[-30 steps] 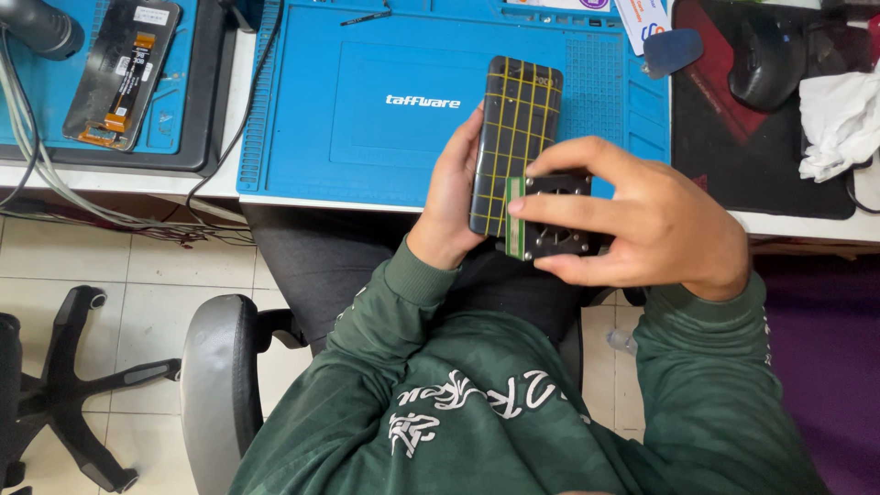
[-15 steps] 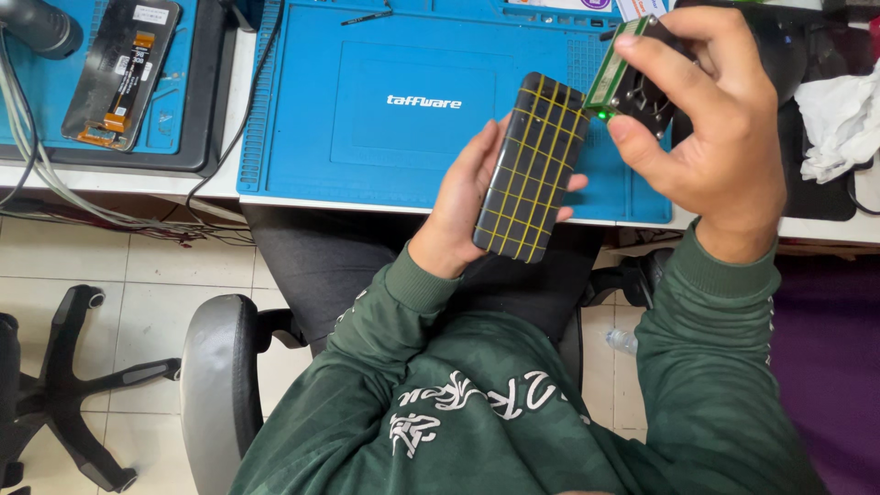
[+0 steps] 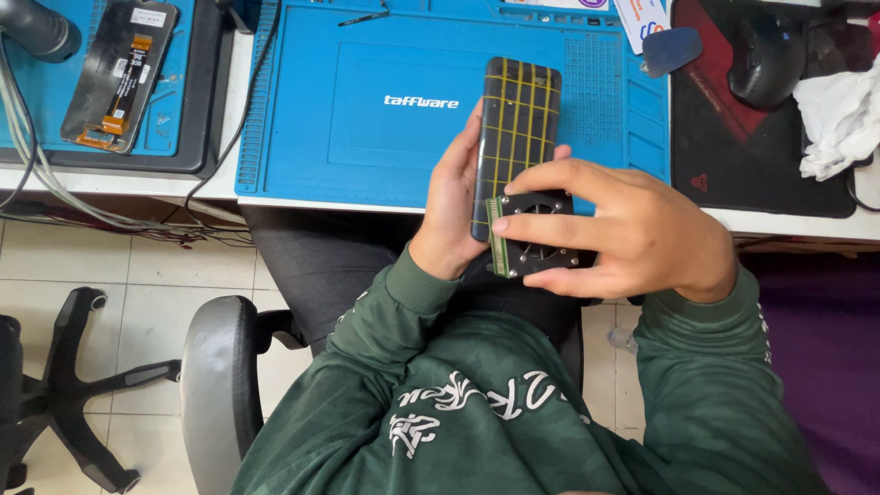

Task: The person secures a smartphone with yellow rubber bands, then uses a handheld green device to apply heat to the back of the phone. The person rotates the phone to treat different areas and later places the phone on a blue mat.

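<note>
The phone [image 3: 515,137] in the left hand [image 3: 451,197] looks glossy and smooth, dark glass or plastic crossed by thin yellow tape-like lines. The small fan [image 3: 534,236] under the fingers of the right hand [image 3: 632,234] is matt black plastic with a ribbed green edge. Beyond both hands the mat [image 3: 367,110] is matt blue, rubbery, with fine moulded grids. Left of the left hand a bare screen [image 3: 119,73] shows a dull dark back with an orange flex strip. Right of the right hand lies a matt black pad [image 3: 733,156], a smooth black mouse [image 3: 765,57] and crumpled white cloth [image 3: 839,115]. The sleeves [image 3: 706,394] are soft green knit.
</note>
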